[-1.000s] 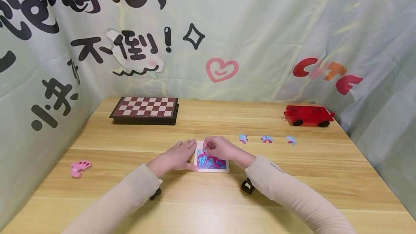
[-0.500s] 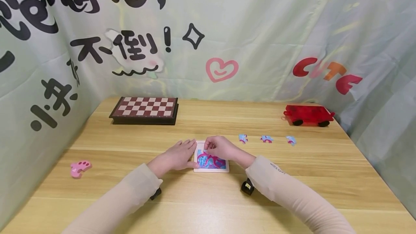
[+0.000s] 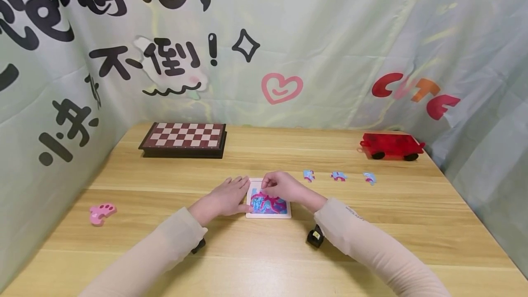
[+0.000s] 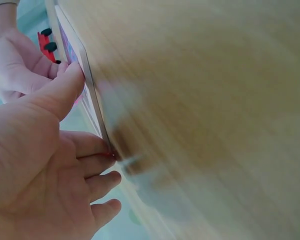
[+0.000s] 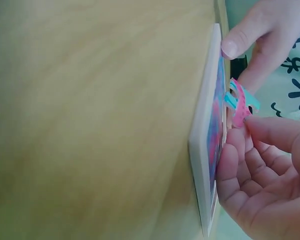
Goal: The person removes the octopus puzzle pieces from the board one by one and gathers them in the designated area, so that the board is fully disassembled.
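Note:
A small white-rimmed jigsaw tray (image 3: pixel 268 216) lies mid-table, its blue and pink picture filled in over the lower part. My left hand (image 3: pixel 226 197) rests along its left edge, fingers extended, thumb on the lower left corner. Over the upper part of the tray, my right hand (image 3: pixel 284 187) pinches a puzzle piece between thumb and fingertips. In the right wrist view this blue and pink puzzle piece (image 5: pixel 239 104) is tilted up above the picture. The right hand hides some of the tray in the head view.
Three loose pieces lie in a row to the right: one piece (image 3: pixel 308 176), a middle piece (image 3: pixel 338 176) and a far piece (image 3: pixel 369 178). Behind stand a folded chessboard (image 3: pixel 183 140) and a red toy car (image 3: pixel 392 146). A pink paw-shaped object (image 3: pixel 102 213) lies left.
My right hand has shifted slightly right and away from me, still pinching the puzzle piece. The left hand stays on the tray's edge.

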A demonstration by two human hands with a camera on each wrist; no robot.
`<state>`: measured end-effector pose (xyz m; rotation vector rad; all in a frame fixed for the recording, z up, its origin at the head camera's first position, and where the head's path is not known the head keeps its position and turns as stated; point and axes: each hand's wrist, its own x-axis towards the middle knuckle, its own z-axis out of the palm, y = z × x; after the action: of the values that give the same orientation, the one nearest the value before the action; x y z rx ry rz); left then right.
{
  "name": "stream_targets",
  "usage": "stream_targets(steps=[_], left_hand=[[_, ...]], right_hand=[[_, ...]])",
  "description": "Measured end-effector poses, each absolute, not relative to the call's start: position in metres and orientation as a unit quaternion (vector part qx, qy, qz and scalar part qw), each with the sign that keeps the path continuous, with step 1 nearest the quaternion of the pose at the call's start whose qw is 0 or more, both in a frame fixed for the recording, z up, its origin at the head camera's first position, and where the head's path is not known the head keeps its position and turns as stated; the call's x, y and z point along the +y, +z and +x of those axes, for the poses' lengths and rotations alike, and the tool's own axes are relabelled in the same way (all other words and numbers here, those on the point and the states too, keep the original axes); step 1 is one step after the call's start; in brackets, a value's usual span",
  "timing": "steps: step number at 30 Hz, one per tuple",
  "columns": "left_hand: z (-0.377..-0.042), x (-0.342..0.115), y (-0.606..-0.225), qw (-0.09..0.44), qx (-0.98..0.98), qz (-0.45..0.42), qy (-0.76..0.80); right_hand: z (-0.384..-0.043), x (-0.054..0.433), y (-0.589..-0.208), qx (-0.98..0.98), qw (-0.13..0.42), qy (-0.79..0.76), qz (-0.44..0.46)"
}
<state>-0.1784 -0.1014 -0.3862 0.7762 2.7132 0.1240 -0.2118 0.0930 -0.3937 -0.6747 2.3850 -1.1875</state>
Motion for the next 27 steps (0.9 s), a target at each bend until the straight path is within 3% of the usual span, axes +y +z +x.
stream_targets(steps=[18,27], left_hand=[[-0.176,-0.102,-0.386,0.150,0.948,0.276,0.046],[-0.176,-0.102,-0.386,0.152,0.949,0.273,0.046]], right_hand=[[-0.216,0.192,-0.387,0.867,0.164,-0.428,-0.197],[-0.218,0.218,-0.391,0.879,0.171,-0.401,-0.193]])
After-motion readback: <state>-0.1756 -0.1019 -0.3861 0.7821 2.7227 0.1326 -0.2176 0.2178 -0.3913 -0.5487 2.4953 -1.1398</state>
